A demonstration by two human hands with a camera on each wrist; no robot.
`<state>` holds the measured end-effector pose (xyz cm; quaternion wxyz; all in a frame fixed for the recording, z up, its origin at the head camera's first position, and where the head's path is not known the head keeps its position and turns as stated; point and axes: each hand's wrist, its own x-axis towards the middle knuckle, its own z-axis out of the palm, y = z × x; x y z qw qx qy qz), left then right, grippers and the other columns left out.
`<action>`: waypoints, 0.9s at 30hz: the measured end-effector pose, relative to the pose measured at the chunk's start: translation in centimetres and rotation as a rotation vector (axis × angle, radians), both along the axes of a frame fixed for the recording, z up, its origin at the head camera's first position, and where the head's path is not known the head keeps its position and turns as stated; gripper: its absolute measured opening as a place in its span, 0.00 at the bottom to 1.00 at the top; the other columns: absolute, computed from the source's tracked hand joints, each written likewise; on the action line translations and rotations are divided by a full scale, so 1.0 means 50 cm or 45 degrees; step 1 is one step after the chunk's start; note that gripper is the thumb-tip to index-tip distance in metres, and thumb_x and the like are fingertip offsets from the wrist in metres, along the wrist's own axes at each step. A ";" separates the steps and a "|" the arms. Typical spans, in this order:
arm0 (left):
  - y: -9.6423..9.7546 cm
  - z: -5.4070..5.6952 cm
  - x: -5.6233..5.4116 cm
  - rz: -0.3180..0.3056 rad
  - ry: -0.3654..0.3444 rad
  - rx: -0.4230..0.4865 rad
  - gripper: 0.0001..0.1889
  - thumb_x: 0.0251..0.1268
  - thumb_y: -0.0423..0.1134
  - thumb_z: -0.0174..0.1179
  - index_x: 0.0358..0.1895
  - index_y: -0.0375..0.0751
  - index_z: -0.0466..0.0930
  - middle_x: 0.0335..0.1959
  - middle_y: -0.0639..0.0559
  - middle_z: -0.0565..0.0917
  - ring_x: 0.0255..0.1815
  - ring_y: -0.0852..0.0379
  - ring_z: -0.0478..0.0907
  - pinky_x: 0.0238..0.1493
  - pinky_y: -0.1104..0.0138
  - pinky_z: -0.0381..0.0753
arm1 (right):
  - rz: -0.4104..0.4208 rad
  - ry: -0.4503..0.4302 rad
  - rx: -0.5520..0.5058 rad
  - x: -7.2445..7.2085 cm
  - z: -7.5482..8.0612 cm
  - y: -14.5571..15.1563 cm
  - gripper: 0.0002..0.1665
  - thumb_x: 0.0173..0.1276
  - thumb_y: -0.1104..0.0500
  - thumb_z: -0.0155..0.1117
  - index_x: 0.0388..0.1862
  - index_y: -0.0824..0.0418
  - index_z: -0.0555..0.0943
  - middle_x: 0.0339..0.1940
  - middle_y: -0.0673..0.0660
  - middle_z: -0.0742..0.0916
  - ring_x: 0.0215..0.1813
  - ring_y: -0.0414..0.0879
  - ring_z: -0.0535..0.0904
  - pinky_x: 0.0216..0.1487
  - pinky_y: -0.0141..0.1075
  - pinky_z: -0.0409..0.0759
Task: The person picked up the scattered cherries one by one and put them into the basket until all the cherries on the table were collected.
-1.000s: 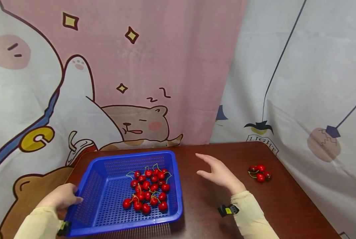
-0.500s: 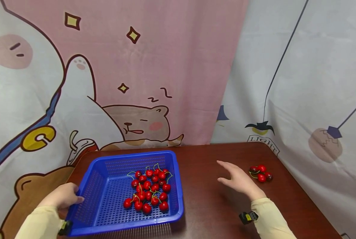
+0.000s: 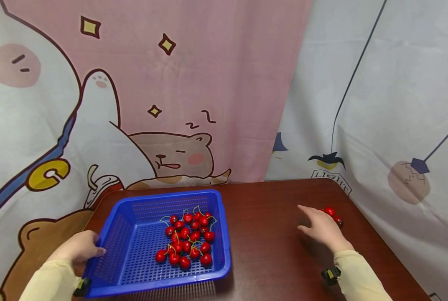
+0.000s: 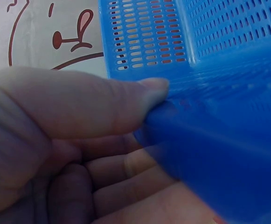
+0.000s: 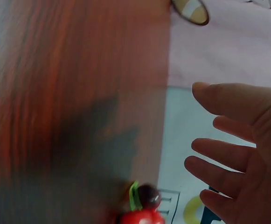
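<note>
A blue perforated plastic basket (image 3: 133, 234) stands on the left of the table. My left hand (image 3: 76, 247) grips its left rim, the thumb over the edge and the fingers beneath, as the left wrist view shows. Inside the basket, mostly toward its right side, lie many red cherries (image 3: 185, 233) with green stems. On the right of the table is a small cluster of cherries (image 3: 329, 212), partly hidden behind my right hand (image 3: 323, 229). That hand hovers above the table with fingers spread and nothing in it. Two of those cherries (image 5: 147, 198) show at the bottom of the right wrist view.
The brown wooden table (image 3: 261, 234) runs from the basket to the cherry cluster. Behind it hangs a curtain (image 3: 246, 104) printed with cartoon animals, and a pale printed curtain borders the right side.
My right hand has moved rightward across the table, from near the basket to the cherry cluster, which it now partly covers. The left hand and the basket have stayed in place.
</note>
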<state>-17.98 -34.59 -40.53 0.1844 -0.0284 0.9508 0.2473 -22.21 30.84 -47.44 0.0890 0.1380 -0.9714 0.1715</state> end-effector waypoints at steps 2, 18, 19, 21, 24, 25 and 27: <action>-0.001 -0.001 0.000 0.000 -0.005 -0.002 0.12 0.61 0.28 0.62 0.38 0.17 0.75 0.26 0.45 0.81 0.27 0.48 0.82 0.32 0.54 0.84 | -0.025 0.012 0.035 -0.002 -0.008 0.013 0.40 0.54 0.58 0.78 0.65 0.67 0.74 0.58 0.71 0.81 0.58 0.67 0.77 0.57 0.63 0.73; 0.002 0.002 0.002 -0.028 0.052 -0.043 0.17 0.60 0.28 0.64 0.41 0.12 0.73 0.29 0.37 0.82 0.30 0.45 0.83 0.35 0.51 0.84 | -0.071 0.181 0.292 -0.034 -0.063 0.057 0.26 0.48 0.64 0.79 0.48 0.68 0.82 0.39 0.66 0.86 0.39 0.61 0.83 0.43 0.58 0.79; 0.003 0.002 0.002 -0.025 0.051 -0.043 0.18 0.60 0.28 0.64 0.41 0.11 0.72 0.30 0.37 0.82 0.31 0.45 0.83 0.35 0.50 0.84 | -0.064 0.200 0.306 -0.036 -0.066 0.059 0.25 0.48 0.65 0.79 0.46 0.68 0.82 0.37 0.65 0.86 0.37 0.60 0.83 0.42 0.57 0.80; 0.005 0.003 0.003 -0.018 0.050 -0.038 0.18 0.60 0.28 0.64 0.41 0.11 0.72 0.29 0.37 0.82 0.30 0.45 0.83 0.34 0.51 0.85 | -0.052 0.243 0.336 -0.040 -0.071 0.062 0.21 0.47 0.67 0.78 0.41 0.67 0.82 0.32 0.63 0.86 0.33 0.59 0.82 0.39 0.57 0.80; 0.007 0.003 0.005 -0.010 0.052 -0.032 0.17 0.60 0.28 0.64 0.41 0.11 0.71 0.29 0.38 0.81 0.29 0.45 0.83 0.33 0.51 0.85 | -0.058 0.269 0.374 -0.044 -0.074 0.064 0.16 0.47 0.68 0.76 0.35 0.65 0.80 0.27 0.62 0.84 0.30 0.59 0.81 0.35 0.57 0.78; 0.007 0.003 0.005 -0.001 0.042 -0.022 0.17 0.60 0.27 0.63 0.41 0.11 0.71 0.29 0.38 0.82 0.29 0.45 0.83 0.33 0.51 0.85 | -0.063 0.270 0.379 -0.045 -0.075 0.064 0.15 0.47 0.68 0.76 0.34 0.65 0.80 0.26 0.61 0.84 0.29 0.59 0.81 0.35 0.57 0.78; 0.007 0.002 0.004 0.015 0.022 -0.005 0.18 0.61 0.27 0.63 0.43 0.10 0.70 0.29 0.38 0.82 0.30 0.45 0.83 0.33 0.51 0.85 | -0.074 0.266 0.386 -0.047 -0.077 0.065 0.13 0.48 0.69 0.75 0.31 0.64 0.79 0.25 0.61 0.84 0.28 0.59 0.81 0.34 0.57 0.78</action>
